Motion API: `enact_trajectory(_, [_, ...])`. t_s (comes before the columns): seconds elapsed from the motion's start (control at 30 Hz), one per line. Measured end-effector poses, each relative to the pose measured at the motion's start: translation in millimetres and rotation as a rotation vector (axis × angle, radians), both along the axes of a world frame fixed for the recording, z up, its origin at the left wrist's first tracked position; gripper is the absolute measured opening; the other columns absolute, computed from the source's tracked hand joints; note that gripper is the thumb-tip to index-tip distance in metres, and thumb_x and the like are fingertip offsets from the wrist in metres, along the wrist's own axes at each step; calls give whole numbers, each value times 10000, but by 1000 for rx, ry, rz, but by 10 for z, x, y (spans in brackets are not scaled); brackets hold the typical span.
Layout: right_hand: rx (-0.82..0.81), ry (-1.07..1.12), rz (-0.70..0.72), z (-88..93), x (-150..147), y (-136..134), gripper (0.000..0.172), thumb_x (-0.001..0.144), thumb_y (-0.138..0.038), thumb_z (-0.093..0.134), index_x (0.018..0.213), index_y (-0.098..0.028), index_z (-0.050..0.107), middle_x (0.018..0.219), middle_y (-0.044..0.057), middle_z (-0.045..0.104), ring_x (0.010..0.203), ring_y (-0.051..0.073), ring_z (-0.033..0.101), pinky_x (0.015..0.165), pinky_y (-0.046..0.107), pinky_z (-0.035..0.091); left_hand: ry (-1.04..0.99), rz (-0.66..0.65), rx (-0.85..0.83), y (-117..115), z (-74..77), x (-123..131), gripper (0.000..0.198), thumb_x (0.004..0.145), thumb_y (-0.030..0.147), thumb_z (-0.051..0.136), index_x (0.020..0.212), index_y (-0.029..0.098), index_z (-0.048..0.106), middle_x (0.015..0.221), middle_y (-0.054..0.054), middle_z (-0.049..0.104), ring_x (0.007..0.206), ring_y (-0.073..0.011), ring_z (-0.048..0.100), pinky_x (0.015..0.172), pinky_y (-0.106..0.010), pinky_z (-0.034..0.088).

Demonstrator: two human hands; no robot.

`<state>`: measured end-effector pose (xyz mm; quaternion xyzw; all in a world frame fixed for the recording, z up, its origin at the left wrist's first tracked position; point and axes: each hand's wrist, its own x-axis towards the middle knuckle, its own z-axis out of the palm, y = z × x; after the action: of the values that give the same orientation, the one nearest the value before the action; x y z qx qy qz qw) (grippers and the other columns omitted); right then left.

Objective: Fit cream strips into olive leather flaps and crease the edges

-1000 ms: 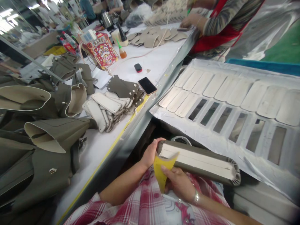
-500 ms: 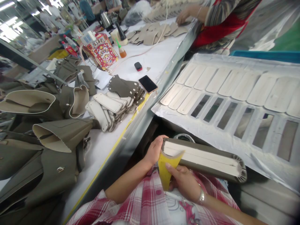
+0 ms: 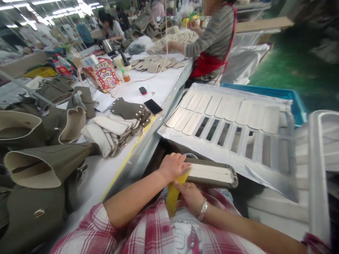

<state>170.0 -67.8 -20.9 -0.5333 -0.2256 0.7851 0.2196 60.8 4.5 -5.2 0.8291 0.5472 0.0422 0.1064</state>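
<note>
An olive bag part with a long off-white base and a pleated rounded end lies across my lap. My left hand is closed over its left end, fingers curled at the edge and next to the yellow piece. My right hand pinches a flat yellow piece between thumb and fingers; its upper end meets the bag part close to my left fingers. Exactly where the two touch is hidden by my left hand.
Olive bag bodies crowd the table at left, beside stacked pale strips, dark tabs and a phone. At right stands a slotted rack carrying off-white panels over a blue crate. A co-worker sits beyond.
My view has tilted up and shifted right, showing more of the co-worker. My left hand has moved further over the bag part's end, covering the yellow piece's top. Both holds stay.
</note>
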Motion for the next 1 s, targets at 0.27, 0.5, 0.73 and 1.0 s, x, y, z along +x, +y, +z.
enact_trajectory(0.27, [0,9,31,-29,109,82,212,740,-359,580,729,-147,569,630,47,660,478,161,604,372,240,470,-32,63,30,77,-145,133,451,902,496,299,1033,150,558,836,-104,606,820,-261,559,736,-368,406])
enact_trajectory(0.5, [50,0,72,1,194,85,272,800,-398,504,707,-150,570,628,38,648,484,145,586,411,248,476,-328,220,-100,161,-154,193,615,813,623,395,1175,140,511,818,-117,648,848,-283,602,818,-384,403])
enact_trajectory(0.73, [263,5,44,228,821,-84,323,770,-495,578,726,-182,646,675,51,656,557,155,597,525,252,498,-1518,584,-527,-25,-241,-249,671,881,603,176,1179,126,542,1150,-131,611,1080,-235,554,966,-394,378])
enact_trajectory(1.0, [298,-122,-452,-84,2119,227,308,644,-489,679,853,-268,630,984,58,667,925,259,625,685,288,546,-1663,484,-528,-562,-426,-370,484,790,290,587,1264,226,507,1343,-34,473,1288,-254,347,1098,-388,206])
